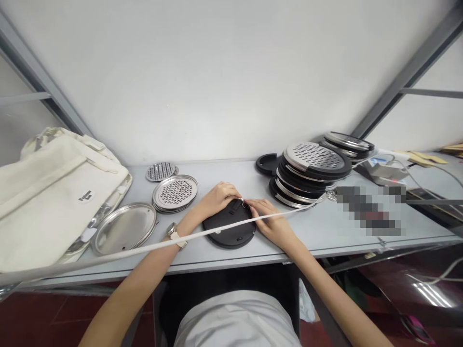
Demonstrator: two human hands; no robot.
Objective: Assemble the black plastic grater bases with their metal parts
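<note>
A round black disc (231, 229) lies on the table in front of me. My left hand (221, 195), with a watch on the wrist, has its fingers closed at the disc's upper edge. My right hand (265, 212) meets it there from the right, its fingers also pressed together. Between the fingertips is a small shiny metal ring (245, 204), partly covered. Which hand grips the ring is hard to make out. A white cable (217, 228) crosses the view in front of the disc and both forearms.
Perforated metal discs (177, 192) and plain metal plates (126, 226) lie left, beside a cream bag (54, 193). Right stands a stack of black-and-metal discs (311, 173), with a second stack (347, 142) behind. A white box (387, 171) with cables sits farther right.
</note>
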